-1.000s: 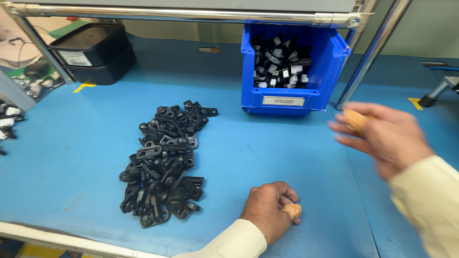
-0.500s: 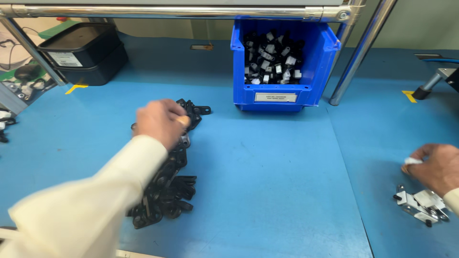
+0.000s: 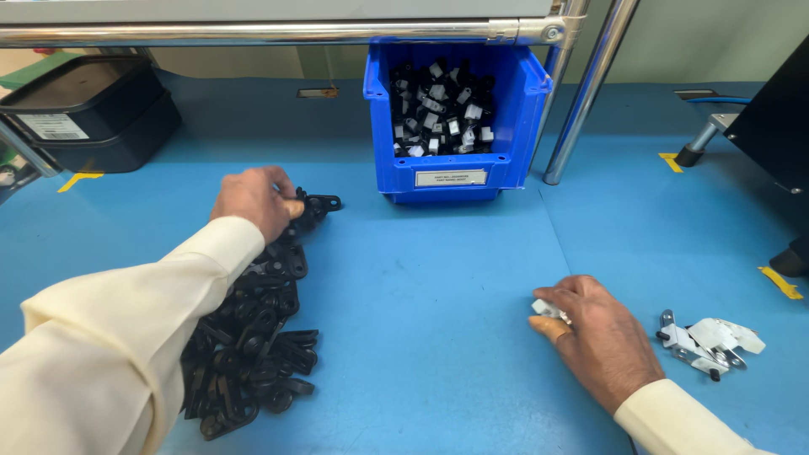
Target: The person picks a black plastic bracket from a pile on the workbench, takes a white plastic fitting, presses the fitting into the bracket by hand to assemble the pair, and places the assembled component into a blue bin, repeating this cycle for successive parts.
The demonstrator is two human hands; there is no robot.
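Note:
My left hand point(image 3: 253, 200) rests on the far end of a pile of black flat metal parts point(image 3: 253, 337) on the blue table, fingers curled over a few of them. My right hand point(image 3: 594, 337) lies palm down at the right, fingers closed around a small white and silver clip point(image 3: 548, 309) that peeks out at the fingertips. A few more white and silver clips point(image 3: 708, 341) lie just right of that hand.
A blue bin point(image 3: 451, 168) of black and white small parts stands at the back centre. Two stacked black trays point(image 3: 84, 114) sit back left. A steel frame rail point(image 3: 270, 34) and post point(image 3: 586, 93) cross the back. A black machine point(image 3: 779, 109) is at far right.
My left hand went from the near table edge up onto the far end of the black pile. My right hand dropped to the table and took hold of a clip.

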